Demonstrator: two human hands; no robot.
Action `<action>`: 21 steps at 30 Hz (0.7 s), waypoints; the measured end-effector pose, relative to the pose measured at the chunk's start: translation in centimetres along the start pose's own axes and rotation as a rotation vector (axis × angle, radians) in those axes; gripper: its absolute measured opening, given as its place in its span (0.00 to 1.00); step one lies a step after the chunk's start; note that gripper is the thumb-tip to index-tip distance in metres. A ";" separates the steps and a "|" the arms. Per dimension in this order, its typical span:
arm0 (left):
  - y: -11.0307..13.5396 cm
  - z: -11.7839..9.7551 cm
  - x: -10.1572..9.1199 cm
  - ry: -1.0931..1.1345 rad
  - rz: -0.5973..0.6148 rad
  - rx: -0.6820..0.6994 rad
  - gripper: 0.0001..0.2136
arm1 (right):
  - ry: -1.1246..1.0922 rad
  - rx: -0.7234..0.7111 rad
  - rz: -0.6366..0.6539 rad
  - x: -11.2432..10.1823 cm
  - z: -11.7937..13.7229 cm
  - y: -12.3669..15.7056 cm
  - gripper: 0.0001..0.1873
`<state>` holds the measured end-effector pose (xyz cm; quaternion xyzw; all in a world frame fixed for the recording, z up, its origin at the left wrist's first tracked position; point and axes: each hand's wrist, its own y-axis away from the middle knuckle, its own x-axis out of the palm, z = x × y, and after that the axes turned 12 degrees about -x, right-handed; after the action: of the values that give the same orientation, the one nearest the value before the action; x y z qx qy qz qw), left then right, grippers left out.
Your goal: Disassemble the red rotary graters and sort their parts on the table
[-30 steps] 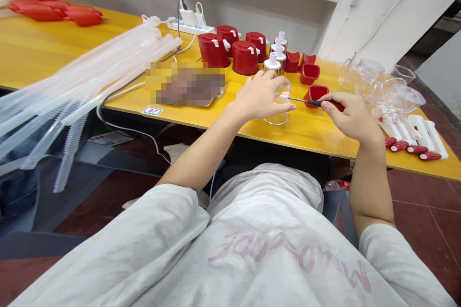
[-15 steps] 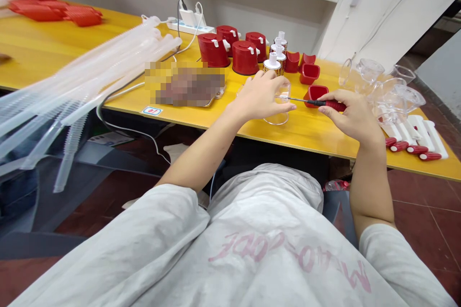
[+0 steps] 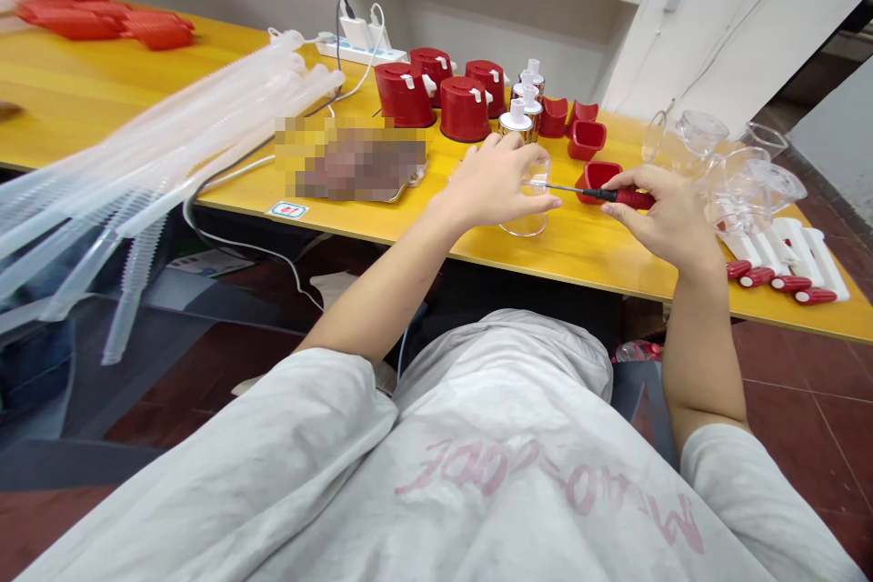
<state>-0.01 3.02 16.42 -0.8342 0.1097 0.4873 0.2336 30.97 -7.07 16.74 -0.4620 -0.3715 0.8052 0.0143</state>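
Note:
My left hand [image 3: 496,180] is closed on a clear plastic cup-like part [image 3: 526,224] lying on the yellow table, its fingers covering much of it. In my right hand [image 3: 672,216] is a screwdriver [image 3: 633,198] with a red and black handle, held nearly level. The shaft points left, and its tip meets the clear part beside my left thumb. Any screw at the tip is too small to make out. Just behind the shaft stands a small red square cup [image 3: 600,175].
Red round housings [image 3: 465,109] and white-topped metallic cylinders [image 3: 516,120] stand behind my left hand. Clear plastic pieces [image 3: 747,177] and red-and-white handles [image 3: 784,259] lie on the right. Translucent tubes [image 3: 225,114] overhang the left table edge, near a power strip [image 3: 361,47].
Almost nothing differs. My right hand and the screwdriver handle have shifted very slightly; my left hand stays in place on the clear part.

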 end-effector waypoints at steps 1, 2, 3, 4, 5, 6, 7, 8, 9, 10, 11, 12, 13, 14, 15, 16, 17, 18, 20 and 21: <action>0.0 0.0 0.0 -0.001 -0.002 0.001 0.32 | -0.003 -0.009 -0.001 0.0 0.0 0.0 0.10; 0.0 0.0 0.1 -0.003 -0.005 0.003 0.32 | -0.007 -0.019 -0.001 0.1 -0.1 0.0 0.10; 0.0 0.0 0.1 -0.004 -0.007 0.004 0.32 | -0.010 -0.029 -0.003 0.1 -0.2 0.0 0.10; 0.0 0.1 0.1 -0.005 -0.009 0.006 0.32 | -0.011 -0.037 -0.006 0.2 -0.3 0.0 0.10; 0.0 0.1 0.1 -0.005 -0.010 0.007 0.32 | -0.010 -0.043 -0.011 0.3 -0.4 0.0 0.10; 0.0 0.1 0.1 -0.005 -0.010 0.008 0.32 | -0.007 -0.048 -0.017 0.4 -0.5 0.0 0.11; 0.0 0.1 0.2 -0.005 -0.009 0.007 0.32 | -0.004 -0.052 -0.022 0.5 -0.5 0.0 0.11; 0.0 0.0 0.1 -0.004 -0.007 0.006 0.32 | -0.002 -0.056 -0.025 0.5 -0.6 0.0 0.12; 0.0 0.0 0.1 -0.004 -0.005 0.004 0.32 | 0.001 -0.058 -0.025 0.6 -0.6 0.0 0.12; 0.0 0.0 0.1 -0.005 -0.003 0.001 0.32 | 0.002 -0.062 -0.023 0.6 -0.6 0.0 0.12; 0.0 0.0 0.1 -0.005 -0.001 -0.001 0.33 | 0.004 -0.066 -0.021 0.7 -0.5 0.0 0.12; 0.0 0.0 0.1 -0.004 0.000 -0.002 0.33 | 0.005 -0.071 -0.020 0.7 -0.5 0.0 0.12; 0.0 -0.1 0.1 -0.003 0.000 -0.002 0.33 | 0.007 -0.077 -0.021 0.7 -0.5 0.0 0.12; 0.0 -0.1 0.1 -0.004 0.000 -0.003 0.33 | 0.009 -0.084 -0.020 0.7 -0.4 0.0 0.12; 0.0 -0.1 0.1 -0.005 0.001 -0.003 0.33 | 0.012 -0.091 -0.020 0.7 -0.4 0.0 0.12; 0.0 -0.1 0.1 -0.007 0.001 -0.004 0.32 | 0.015 -0.096 -0.020 0.7 -0.4 0.0 0.11; 0.0 -0.1 0.1 -0.010 0.001 -0.005 0.32 | 0.017 -0.101 -0.020 0.7 -0.4 0.0 0.11; 0.0 -0.1 0.1 -0.012 0.001 -0.006 0.32 | 0.017 -0.105 -0.020 0.7 -0.4 0.0 0.10; 0.0 -0.1 0.1 -0.013 -0.002 -0.006 0.32 | 0.008 -0.112 -0.018 0.7 -0.4 0.0 0.09; 0.0 -0.1 0.1 -0.011 -0.003 -0.004 0.32 | 0.002 -0.114 -0.015 0.7 -0.4 0.0 0.08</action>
<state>0.11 2.97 16.40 -0.8322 0.1063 0.4916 0.2334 30.84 -6.58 16.09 -0.4599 -0.4202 0.7822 -0.0056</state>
